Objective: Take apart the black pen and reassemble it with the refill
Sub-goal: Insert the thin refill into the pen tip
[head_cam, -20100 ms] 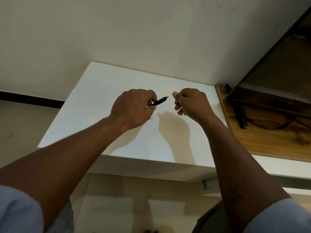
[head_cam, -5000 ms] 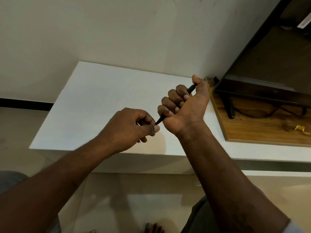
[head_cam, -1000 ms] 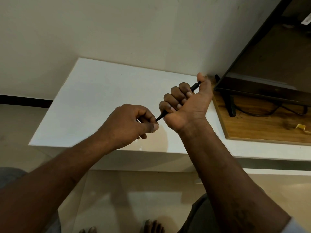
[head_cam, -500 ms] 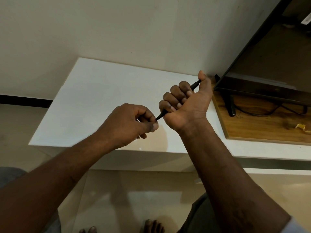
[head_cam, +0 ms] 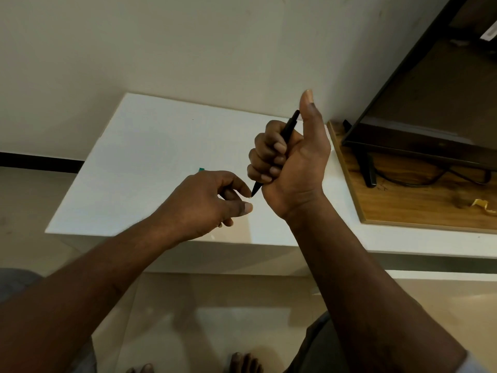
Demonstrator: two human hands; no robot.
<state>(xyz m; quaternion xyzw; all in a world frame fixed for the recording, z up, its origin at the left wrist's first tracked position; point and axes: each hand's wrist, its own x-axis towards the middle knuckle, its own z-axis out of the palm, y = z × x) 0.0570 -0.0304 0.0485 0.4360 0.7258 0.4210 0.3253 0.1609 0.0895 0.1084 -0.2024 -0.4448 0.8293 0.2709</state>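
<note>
- The right hand [head_cam: 293,162] is a fist round a slim black plastic pen [head_cam: 288,130]: four fingers [head_cam: 270,157] curl over the barrel and press it into the palm, while the thumb stands straight up, clear of it.
- The pen runs slantwise through that fist. Its blunt top end pokes out above the fingers beside the thumb, and its pointed tip comes out below the little finger, aimed down towards the other hand.
- The left hand [head_cam: 209,203] sits just below and beside the tip, loosely curled, with thumb and forefinger parted. The forefinger's end is right at the pen's point; I cannot tell if they touch.
- A small teal scrap [head_cam: 201,169] peeks out past the left hand's knuckles; what it is, I cannot say.
- Beneath both hands lies a white table top [head_cam: 134,157] against a pale wall.
- Beyond the right hand, a brown wooden board [head_cam: 403,208] carries a black flat screen [head_cam: 430,103], a black cable [head_cam: 430,182] and a yellow scrap [head_cam: 482,205].
- A white label [head_cam: 488,36] on the screen's back is too small to read.
</note>
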